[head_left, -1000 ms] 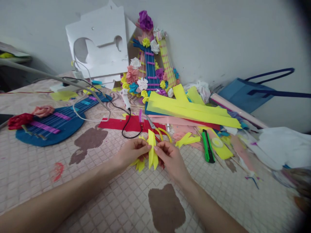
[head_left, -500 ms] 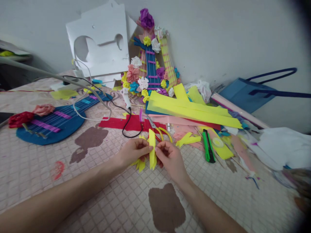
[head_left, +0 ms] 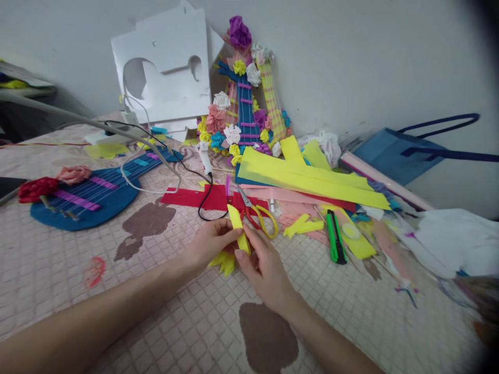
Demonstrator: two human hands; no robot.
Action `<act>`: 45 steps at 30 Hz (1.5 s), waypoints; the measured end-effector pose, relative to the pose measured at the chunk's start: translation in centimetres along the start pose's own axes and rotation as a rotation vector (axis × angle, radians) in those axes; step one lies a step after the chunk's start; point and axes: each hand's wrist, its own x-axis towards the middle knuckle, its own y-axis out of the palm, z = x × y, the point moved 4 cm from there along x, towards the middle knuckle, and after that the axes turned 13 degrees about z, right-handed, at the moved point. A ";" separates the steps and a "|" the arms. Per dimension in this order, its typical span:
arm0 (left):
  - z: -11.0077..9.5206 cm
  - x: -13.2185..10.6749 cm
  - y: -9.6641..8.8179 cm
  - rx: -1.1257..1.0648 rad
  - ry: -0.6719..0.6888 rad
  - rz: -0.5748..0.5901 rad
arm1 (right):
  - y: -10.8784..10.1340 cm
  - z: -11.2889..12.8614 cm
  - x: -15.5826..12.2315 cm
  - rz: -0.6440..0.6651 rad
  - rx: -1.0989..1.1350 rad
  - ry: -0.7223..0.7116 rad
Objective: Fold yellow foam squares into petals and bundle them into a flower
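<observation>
Both hands meet over the front of the table around a yellow crepe paper strip [head_left: 236, 219], which leans to the left at its top. My left hand [head_left: 208, 241] is closed, its thumb and fingers pinching the strip's left side. On the right side, my right hand [head_left: 267, 262] grips the strip's lower part between thumb and fingers. More cut yellow paper pieces [head_left: 224, 264] hang or lie below my left hand; whether they join the strip I cannot tell. Just beyond the hands lie scissors [head_left: 267, 224] with yellow and red handles, near red crepe paper [head_left: 214, 197].
A green utility knife [head_left: 335, 236] and yellow scraps [head_left: 303, 226] lie to the right. Behind are stacked yellow paper sheets [head_left: 312, 176] and a white glue gun [head_left: 205, 157] with a black cord. A blue paper guitar [head_left: 89, 202] lies left; flower-decorated guitars [head_left: 246, 109] lean on the wall.
The yellow strip has tilted from upright to leaning left. My right hand has moved in, its thumb and fingers now closed around the strip's lower part. The view shifted slightly.
</observation>
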 end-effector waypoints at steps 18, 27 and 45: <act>-0.8 -0.3 1.1 -0.208 0.061 0.080 | 0.7 -1.0 0.9 -0.002 0.689 0.219; -4.0 -0.1 -1.8 -0.321 0.141 -0.029 | -1.2 -0.1 1.0 -0.070 0.419 0.122; -2.4 -0.2 -2.5 1.263 -0.216 0.032 | 0.4 -1.2 1.4 0.112 -0.120 0.101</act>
